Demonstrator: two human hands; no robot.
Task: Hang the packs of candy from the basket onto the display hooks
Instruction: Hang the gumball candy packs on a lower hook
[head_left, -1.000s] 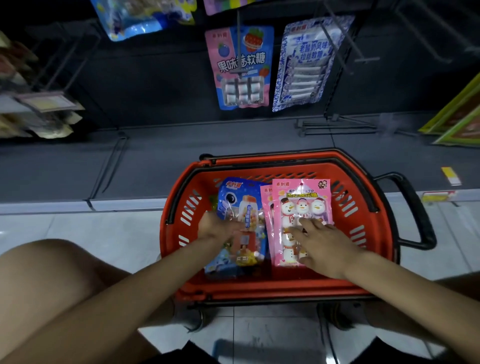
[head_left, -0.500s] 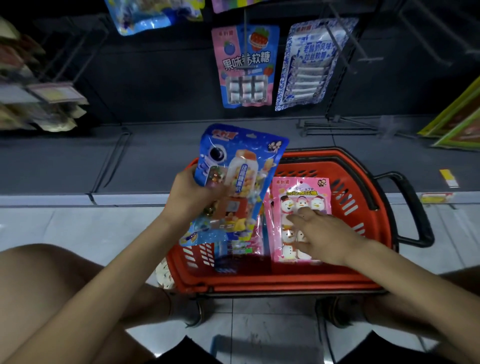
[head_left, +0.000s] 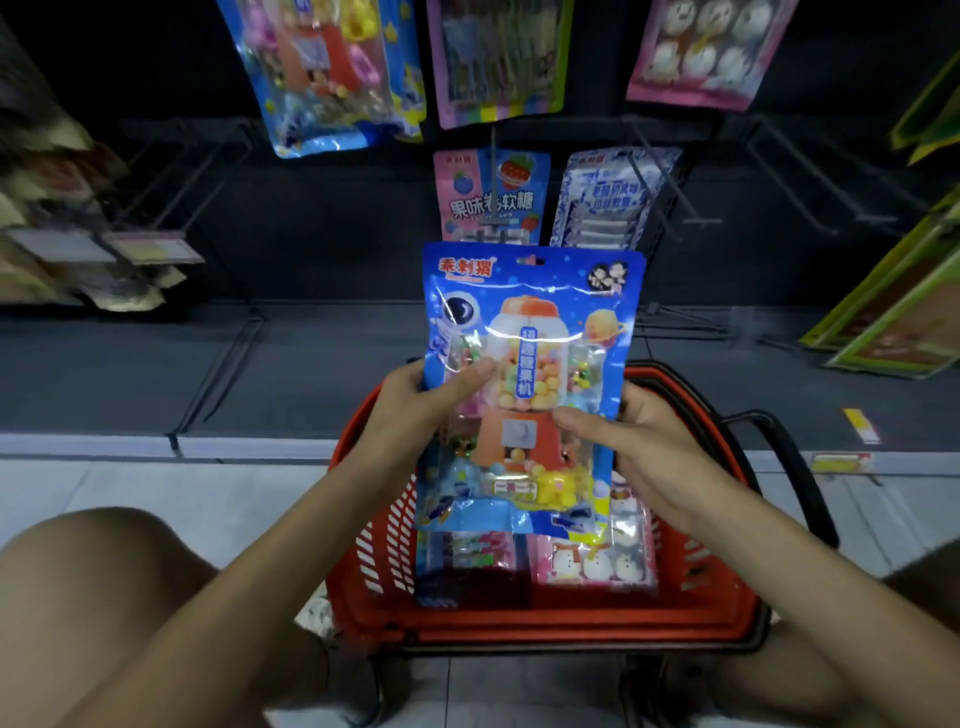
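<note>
A blue candy pack printed with a gumball machine is held upright above the red basket. My left hand grips its left edge, thumb on the front. My right hand grips its right edge, thumb across the front. In the basket lie a pink snowman pack on the right and another pack on the left, both partly hidden by the blue pack. Wire display hooks jut from the dark back panel.
Packs hang above: a matching blue pack, a purple pack, a pink pack, a pink-blue pack and a white-blue pack. Goods sit on shelves at left. Green boxes lean at right. My knees flank the basket.
My left hand lifted the blue pack out of the basket and turned it upright. My right hand left the snowman pack and took the blue pack's right edge. The view tilted up.
</note>
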